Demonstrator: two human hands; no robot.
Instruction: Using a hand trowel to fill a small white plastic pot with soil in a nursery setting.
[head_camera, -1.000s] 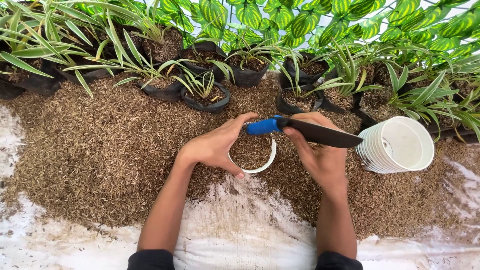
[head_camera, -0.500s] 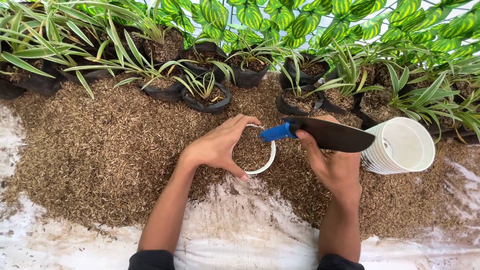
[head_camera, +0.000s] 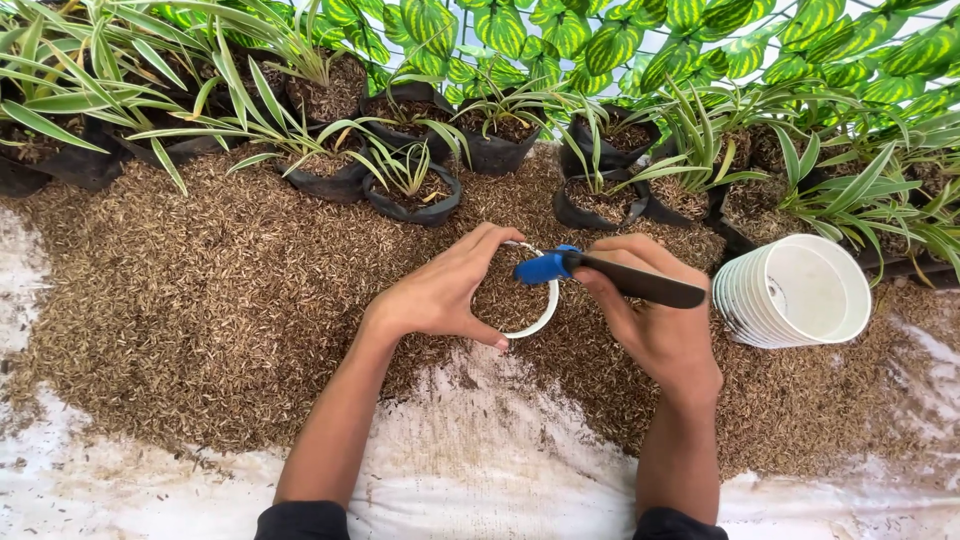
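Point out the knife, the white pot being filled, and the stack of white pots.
knife (head_camera: 640, 281): head view, on the dark blade.
white pot (head_camera: 545, 310): head view, on its right rim.
stack of white pots (head_camera: 805, 288): head view, inside the front pot.

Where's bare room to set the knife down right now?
Free: the husk bed left of the left hand, and the white sheet between the forearms. Crowded: the potted plants along the back, and the stacked white cups beside the right hand.

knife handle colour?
Blue, on the knife handle, with a dark blade; the right hand holds it. Head view shows it clearly.
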